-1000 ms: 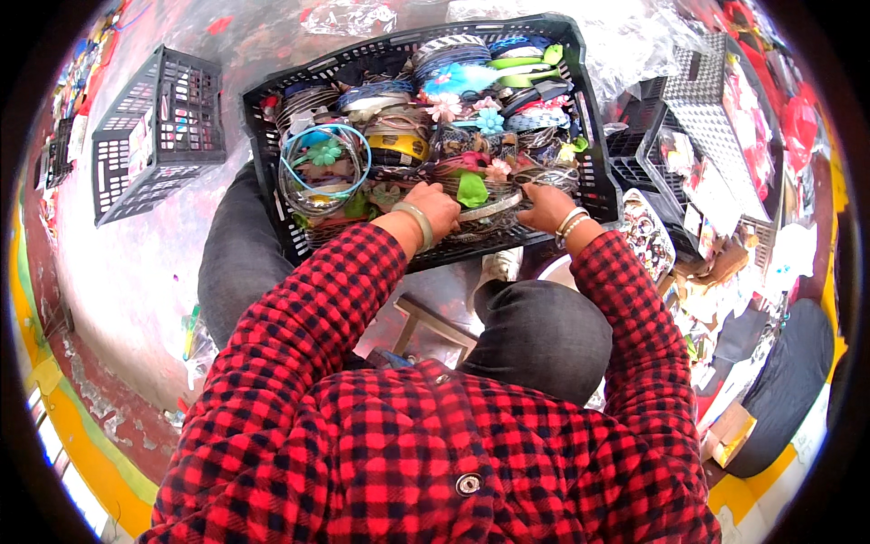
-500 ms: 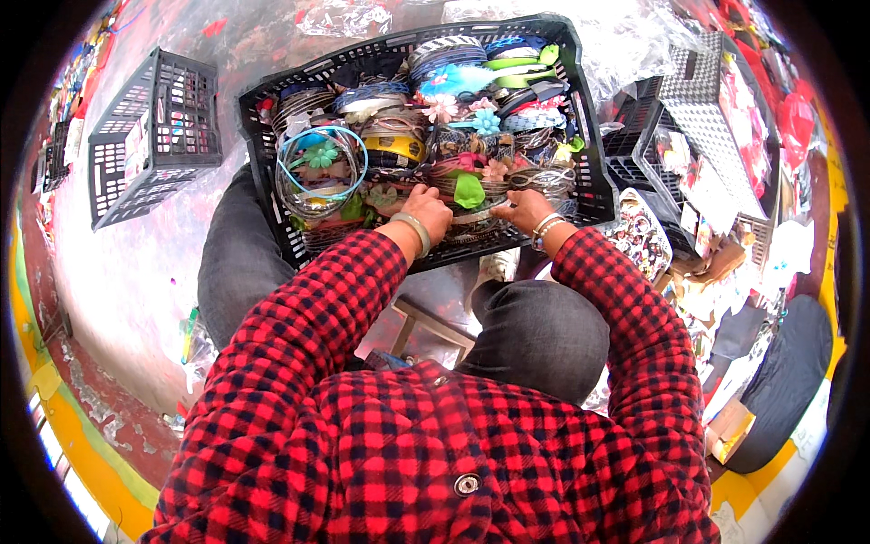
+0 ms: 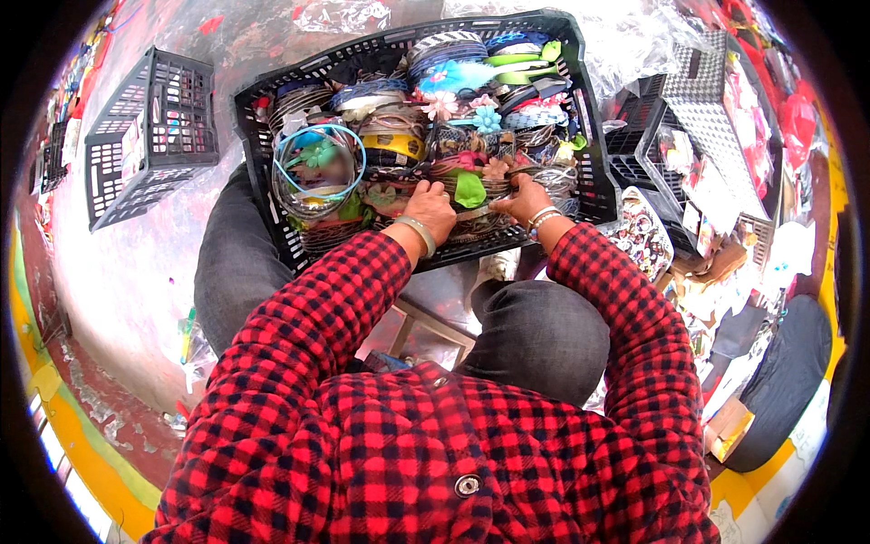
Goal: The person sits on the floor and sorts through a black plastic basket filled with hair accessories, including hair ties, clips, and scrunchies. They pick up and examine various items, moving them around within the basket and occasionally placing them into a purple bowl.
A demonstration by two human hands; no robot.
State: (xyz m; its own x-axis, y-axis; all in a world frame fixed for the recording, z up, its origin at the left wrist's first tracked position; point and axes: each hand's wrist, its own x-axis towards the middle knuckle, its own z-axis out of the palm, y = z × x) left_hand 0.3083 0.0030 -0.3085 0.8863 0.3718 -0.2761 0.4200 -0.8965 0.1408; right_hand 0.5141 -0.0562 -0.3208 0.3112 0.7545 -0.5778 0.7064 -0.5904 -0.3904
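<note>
Black crate [image 3: 596, 172] w/ hairbands [image 3: 394, 147] — hands [image 3: 430, 211] [image 3: 526, 199] curled inside near rim [image 3: 480, 247], grip unclear — bare flr [image 3: 145, 281] L.

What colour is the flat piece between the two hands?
The flat piece is bright green; it shows best in the head view.

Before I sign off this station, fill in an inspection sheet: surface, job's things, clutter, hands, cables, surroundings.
Surface: pale floor with reddish marks.
Job's things: large black crate packed with bundled headbands, some trimmed with flowers; a bright green piece lies between the hands.
Clutter: clear plastic film and smaller black crates on the right, beside a checked box.
Left hand: at the large crate's near side, among headbands; grip unclear.
Right hand: likewise, farther right; grip unclear.
Cables: nothing seen that is clearly a cable.
Surroundings: another black crate on the left; wooden frame between the person's legs.
</note>
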